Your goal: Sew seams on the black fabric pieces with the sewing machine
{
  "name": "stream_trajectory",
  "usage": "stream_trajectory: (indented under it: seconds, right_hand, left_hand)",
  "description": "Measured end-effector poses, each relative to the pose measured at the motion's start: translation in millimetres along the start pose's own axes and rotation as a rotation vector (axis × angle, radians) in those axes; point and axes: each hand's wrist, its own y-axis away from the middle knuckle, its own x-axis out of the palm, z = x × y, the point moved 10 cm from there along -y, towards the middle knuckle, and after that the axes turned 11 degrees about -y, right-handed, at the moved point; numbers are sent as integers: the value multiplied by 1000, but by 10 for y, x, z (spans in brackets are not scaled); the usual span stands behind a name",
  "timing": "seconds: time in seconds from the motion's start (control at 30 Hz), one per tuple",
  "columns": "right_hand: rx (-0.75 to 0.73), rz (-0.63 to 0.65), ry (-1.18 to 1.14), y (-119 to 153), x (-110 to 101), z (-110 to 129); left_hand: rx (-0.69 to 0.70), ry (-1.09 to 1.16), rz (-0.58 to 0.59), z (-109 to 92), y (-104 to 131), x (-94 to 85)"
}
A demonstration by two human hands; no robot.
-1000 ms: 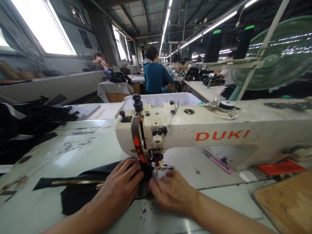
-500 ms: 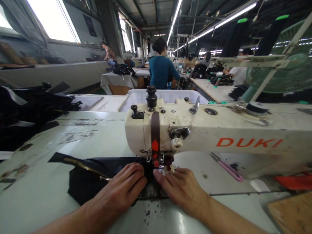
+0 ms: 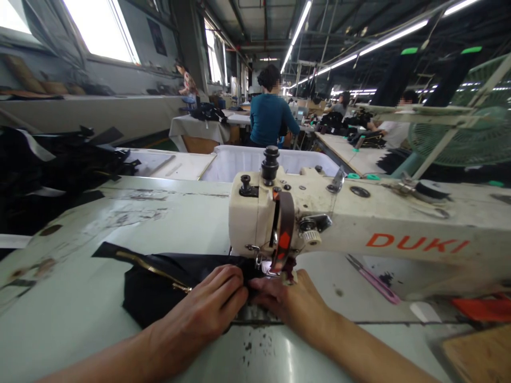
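Apparently guiding a black fabric piece [image 3: 139,303] with a brass-coloured metal zipper [image 3: 159,270] into the stitching area of a cream-white sewing machine with orange lettering [image 3: 339,213], just beyond both hands. Resting the left hand [image 3: 211,300] over the fabric, with fingers curled close together; holding the right hand [image 3: 297,303] half-curled by the stitching area, thumb and forefinger towards the fabric's edge. Impossible to tell pinching from pressing in either. Spread mostly left of the left hand, on a pale green bench [image 3: 80,266]. Seems to call next for flat, even feeding, fingertips clear of the needle. Hard to make out: needle and seam, behind the dark brown strap [image 3: 286,218] and fingers; forearms cut off below.
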Motion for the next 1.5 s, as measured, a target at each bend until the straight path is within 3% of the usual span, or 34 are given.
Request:
stream_trajectory:
  seconds: [0.33, 0.5, 0.77, 0.97, 1.17, 1.37, 1.5]
  right_hand:
    - [-33, -91, -190, -11, -41, -72]
    - [-35, -51, -304, -15, 11, -95]
    - [-59, -93, -306, -24, -7, -58]
    - [-68, -217, -321, 32, -103, -51]
    - [-62, -235, -191, 46, -92, -21]
    - [-220, -158, -8, 136, -108, 162]
    - [-245, -71, 144, 269, -98, 187]
  left_hand:
    - [15, -7, -20, -13, 5, 15]
    - [39, 22, 30, -33, 46, 96]
    - [26, 45, 28, -17, 55, 123]
    - [-96, 90, 32, 106, 77, 136]
    - [-262, 195, -84, 291, 46, 52]
    - [-163, 214, -155, 186, 4, 5]
    - [-104, 152, -130, 87, 31, 43]
